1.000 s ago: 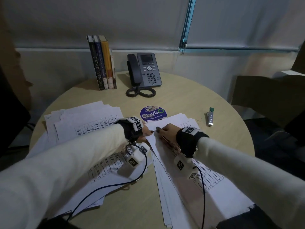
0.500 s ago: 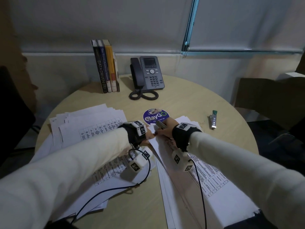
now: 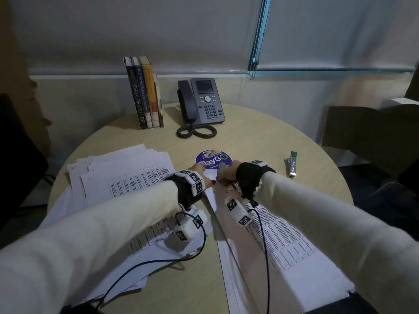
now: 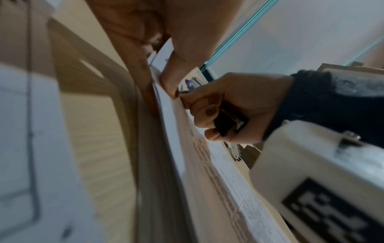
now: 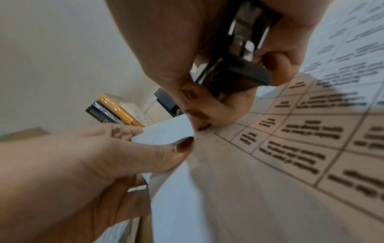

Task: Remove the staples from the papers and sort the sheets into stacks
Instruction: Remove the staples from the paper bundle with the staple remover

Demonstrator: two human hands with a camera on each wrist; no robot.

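Right hand grip curled round staple remover, left hand grip pinching paper corner just beside it

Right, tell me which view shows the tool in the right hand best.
The right wrist view: the staple remover fills the top, metal and black grip clear, held in the right hand. The left wrist view shows only a dark part between curled fingers. In the head view the hand hides it.
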